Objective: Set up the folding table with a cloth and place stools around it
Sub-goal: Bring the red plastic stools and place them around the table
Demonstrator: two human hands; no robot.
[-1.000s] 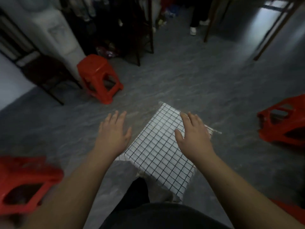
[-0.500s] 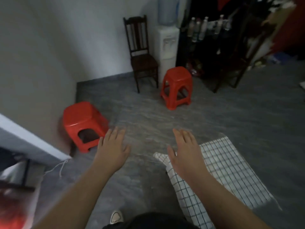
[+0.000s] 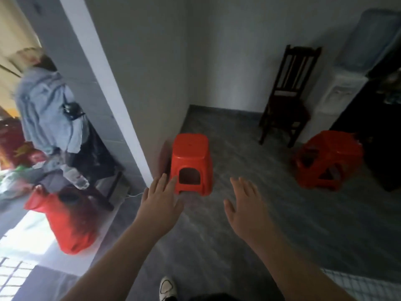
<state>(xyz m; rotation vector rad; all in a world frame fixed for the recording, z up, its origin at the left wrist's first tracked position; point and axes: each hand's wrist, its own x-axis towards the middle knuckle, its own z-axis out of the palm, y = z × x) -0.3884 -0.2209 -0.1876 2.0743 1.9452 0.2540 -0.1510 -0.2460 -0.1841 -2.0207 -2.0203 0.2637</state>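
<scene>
On the grey floor [image 3: 325, 224], close to the wall corner, a red plastic stool [image 3: 191, 157] is standing upright with its seat up. The left hand [image 3: 161, 202] is reaching toward it, fingers straight and spread, holding nothing. Its fingertips are overlapping the stool's lower left edge, but I cannot tell whether they are touching it. The right hand [image 3: 245, 208] is hovering just right of the stool, fingers also straight and apart, empty. A second red stool [image 3: 327, 160], blurred, is sitting well to the right, near a dark wooden chair [image 3: 286, 105] and a white water dispenser [image 3: 340, 92]. A corner of the checked cloth [image 3: 364, 287] is showing at the bottom right. At far left, a person in a pale blue shirt [image 3: 47, 109] is standing above a red bag [image 3: 63, 224].
</scene>
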